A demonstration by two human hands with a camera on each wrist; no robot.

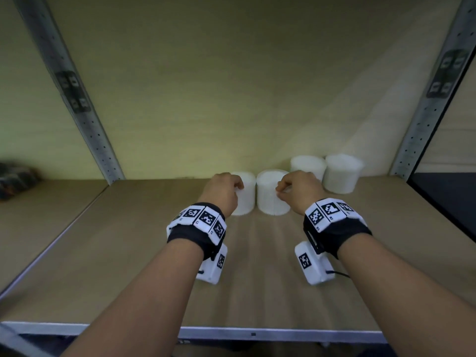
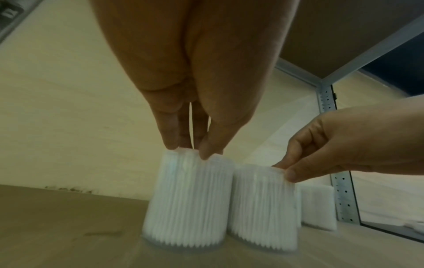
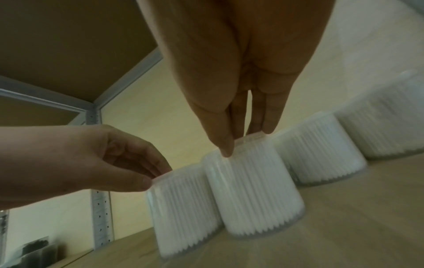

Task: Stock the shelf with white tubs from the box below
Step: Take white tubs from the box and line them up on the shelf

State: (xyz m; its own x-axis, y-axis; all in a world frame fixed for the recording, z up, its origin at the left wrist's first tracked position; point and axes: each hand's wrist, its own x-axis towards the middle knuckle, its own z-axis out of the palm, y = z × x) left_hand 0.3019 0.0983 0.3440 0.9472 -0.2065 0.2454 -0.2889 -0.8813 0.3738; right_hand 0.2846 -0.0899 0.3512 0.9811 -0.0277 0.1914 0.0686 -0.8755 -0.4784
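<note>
shelf (image 1: 128,266), hands pinching tub rims, near back

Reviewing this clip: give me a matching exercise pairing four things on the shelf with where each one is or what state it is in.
Column one:
1. left hand
2. right hand
3. far-right tub
4. dark items

Column two:
A. stands untouched nearest the right upright
B. lie in the neighbouring bay to the left
C. pinches the top rim of the leftmost tub
D. pinches the top rim of the second tub from the left

Pairs: 1-C, 2-D, 3-A, 4-B
</note>
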